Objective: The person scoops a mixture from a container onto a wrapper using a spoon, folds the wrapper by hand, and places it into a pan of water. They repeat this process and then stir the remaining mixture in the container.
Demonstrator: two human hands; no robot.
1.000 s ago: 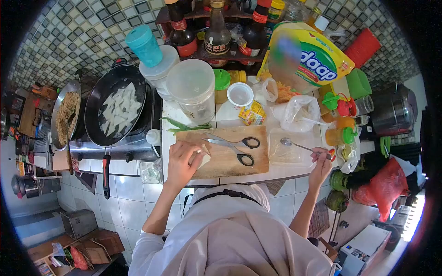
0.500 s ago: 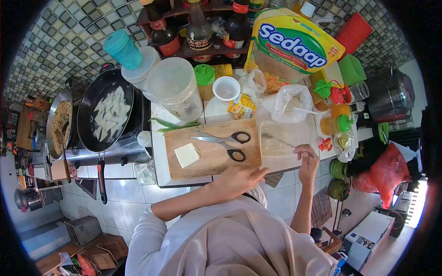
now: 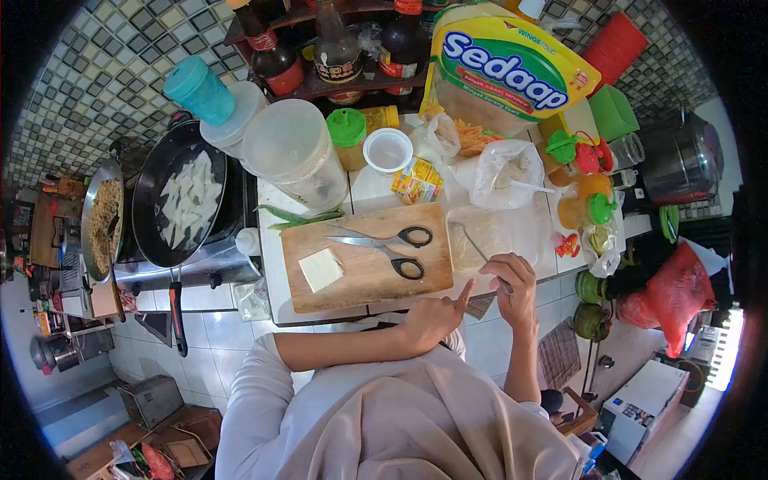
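Spoon (image 3: 473, 242) over a clear tray (image 3: 512, 228), right half of the counter (image 3: 368, 190). Left to right, from where I stand: black pan (image 3: 150, 228) holding white pieces (image 3: 192, 200); white square (image 3: 322, 270) flat on wooden board (image 3: 360, 286); scissors (image 3: 381, 243), blades slightly parted, same board. Left hand (image 3: 432, 324) near board's front edge: forefinger extended, other fingers' grip cannot be told. Right hand (image 3: 514, 286): fingers closed on spoon handle, beside left fingertip.

Shiny metal on matt wood — black-handled scissors (image 3: 381, 244), pale-brown rectangular board (image 3: 364, 274).
Shallow clear rectangular tray (image 3: 508, 234) — smooth plastic.
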